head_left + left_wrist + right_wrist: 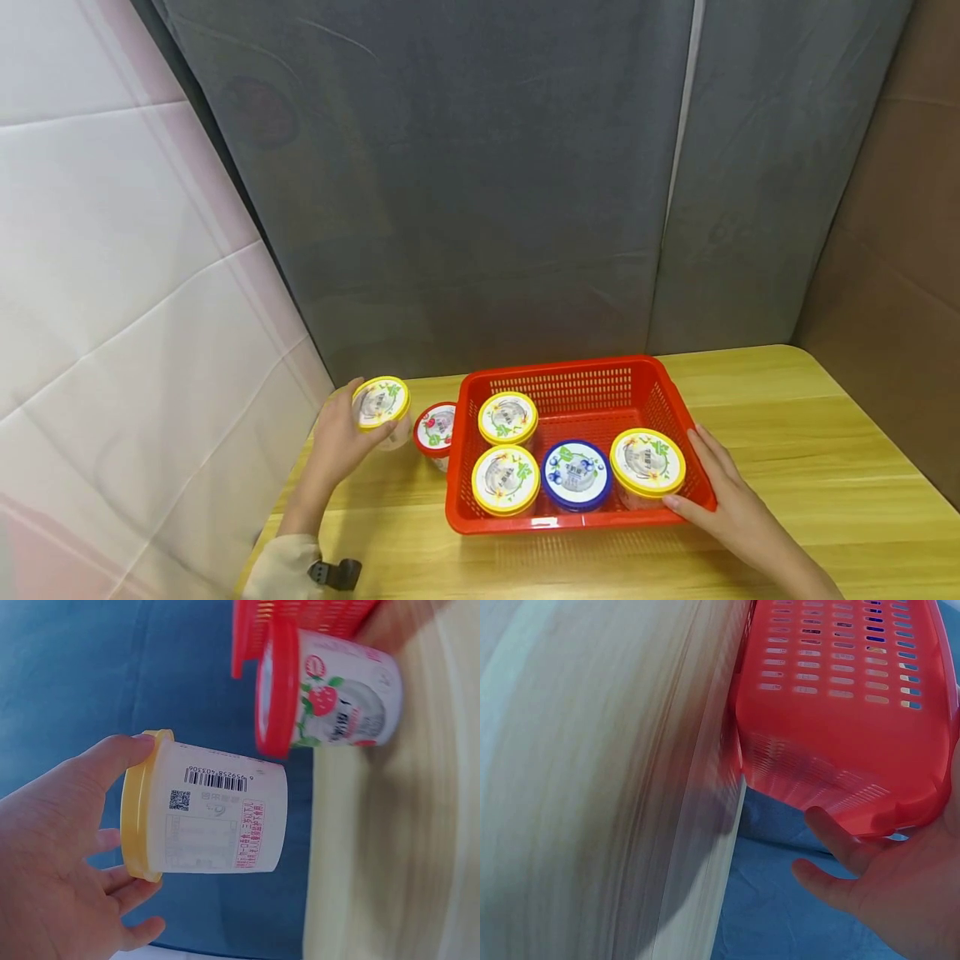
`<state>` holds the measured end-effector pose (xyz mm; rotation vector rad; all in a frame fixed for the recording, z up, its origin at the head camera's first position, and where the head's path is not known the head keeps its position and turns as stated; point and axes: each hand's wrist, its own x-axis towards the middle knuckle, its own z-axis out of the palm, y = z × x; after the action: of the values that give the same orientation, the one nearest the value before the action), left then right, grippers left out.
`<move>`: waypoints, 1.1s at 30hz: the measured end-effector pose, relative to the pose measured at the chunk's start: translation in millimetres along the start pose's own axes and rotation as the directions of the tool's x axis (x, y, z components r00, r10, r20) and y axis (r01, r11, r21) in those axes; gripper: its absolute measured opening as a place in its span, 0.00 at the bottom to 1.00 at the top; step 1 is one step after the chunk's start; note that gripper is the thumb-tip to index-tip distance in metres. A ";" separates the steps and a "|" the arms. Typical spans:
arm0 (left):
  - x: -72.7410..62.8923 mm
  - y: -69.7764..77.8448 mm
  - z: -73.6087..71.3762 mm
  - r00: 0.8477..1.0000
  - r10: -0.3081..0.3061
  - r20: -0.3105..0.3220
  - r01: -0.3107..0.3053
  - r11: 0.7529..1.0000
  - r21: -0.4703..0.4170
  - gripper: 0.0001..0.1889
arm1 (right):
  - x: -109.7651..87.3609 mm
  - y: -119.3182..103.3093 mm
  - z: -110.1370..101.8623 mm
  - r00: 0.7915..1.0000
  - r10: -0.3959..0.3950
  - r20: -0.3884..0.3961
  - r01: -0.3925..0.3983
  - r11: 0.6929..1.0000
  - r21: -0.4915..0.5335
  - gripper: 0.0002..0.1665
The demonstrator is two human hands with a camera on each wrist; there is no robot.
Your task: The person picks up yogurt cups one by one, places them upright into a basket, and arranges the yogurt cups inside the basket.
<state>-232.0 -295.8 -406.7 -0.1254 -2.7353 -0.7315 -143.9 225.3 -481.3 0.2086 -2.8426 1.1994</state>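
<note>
My left hand [341, 437] holds a yellow-lidded tub [381, 404] by its lid, raised off the table at the left. In the left wrist view this white tub [217, 810] shows a barcode and red print; the thumb and fingers span the lid. A red-lidded strawberry tub [435, 429] stands between it and the red basket [592, 367]. Inside the basket are three yellow-lidded tubs [507, 417] and one blue-lidded blueberry tub [576, 475]. My right hand [731, 508] grips the basket's right rim, its thumb over the edge close to a yellow lid.
The basket stands on a light wooden table [810, 450]. Grey cloth [450, 208] hangs behind the table, a white panel [135, 292] rises at the left, and a brown panel [892, 250] stands at the right.
</note>
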 end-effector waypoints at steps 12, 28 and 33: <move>3.4 20.2 -10.1 0.999 0.026 -0.025 -0.026 1.000 0.003 0.47 | 0.2 1.3 0.7 1.000 -0.005 -0.003 0.005 1.000 0.003 0.64; 8.9 39.5 -3.3 0.999 0.050 -0.002 -0.050 0.999 -0.016 0.47 | 0.7 1.8 1.3 1.000 -0.003 -0.005 0.003 1.000 0.000 0.64; 10.3 50.9 0.2 0.998 0.067 0.002 -0.067 0.997 -0.024 0.47 | 0.6 1.6 1.3 1.000 0.003 -0.002 -0.003 1.000 0.004 0.64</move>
<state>-233.7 -251.5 -379.6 -0.2225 -2.7117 -0.7459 -144.8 225.4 -483.3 0.2030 -2.8398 1.2057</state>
